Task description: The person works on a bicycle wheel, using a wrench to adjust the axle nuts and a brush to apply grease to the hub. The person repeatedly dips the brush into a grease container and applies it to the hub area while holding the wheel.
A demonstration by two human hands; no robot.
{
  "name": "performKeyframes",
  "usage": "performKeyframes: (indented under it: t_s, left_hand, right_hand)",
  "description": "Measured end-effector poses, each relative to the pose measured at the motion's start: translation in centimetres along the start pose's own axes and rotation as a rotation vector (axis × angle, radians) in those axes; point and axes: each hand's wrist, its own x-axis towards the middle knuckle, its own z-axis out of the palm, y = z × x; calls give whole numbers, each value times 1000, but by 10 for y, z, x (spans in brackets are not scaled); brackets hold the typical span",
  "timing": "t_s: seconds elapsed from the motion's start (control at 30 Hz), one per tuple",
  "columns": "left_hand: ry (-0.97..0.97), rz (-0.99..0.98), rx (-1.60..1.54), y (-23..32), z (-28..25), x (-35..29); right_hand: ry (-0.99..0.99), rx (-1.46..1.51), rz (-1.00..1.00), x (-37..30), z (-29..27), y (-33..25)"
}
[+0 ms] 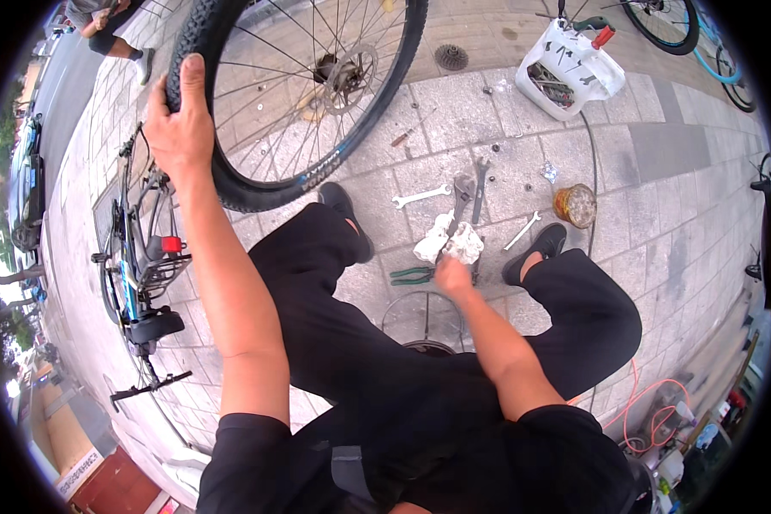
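My left hand (182, 128) is closed round the black knobbly tyre (199, 51) of a bicycle wheel, thumb along its side. The wheel stands tilted at the upper left, its spokes and disc brake rotor (351, 80) showing. Low over the paving between my feet, my right hand (452, 276) is closed, its fingers mostly hidden. It touches or nearly touches a crumpled white rag (464, 243). An adjustable wrench (463, 195) lies across the rag, its handle running toward that hand; what the fingers hold is unclear. Green-handled pliers (412, 276) lie just left of it.
Spanners (421, 196) and a screwdriver (403, 138) lie on the paving. A cut white jug (565, 73) of tools, a round tin (575, 206) and a sprocket cassette (451, 57) stand or lie beyond. A bicycle (146, 274) is at left; a person (111, 30) is at upper left.
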Motion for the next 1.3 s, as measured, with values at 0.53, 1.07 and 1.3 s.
performKeyframes:
  t_s: [0.53, 1.07, 1.3]
  left_hand:
    - [-194, -90, -165, -56, -39, 0]
    - [-175, -380, -431, -31, -8, 15]
    - [-247, -352, -491, -24, 4, 18]
  right_hand:
    - [177, -105, 78, -26, -79, 65]
    - [77, 18, 258, 9, -56, 86]
    - [261, -47, 338, 71, -159, 105]
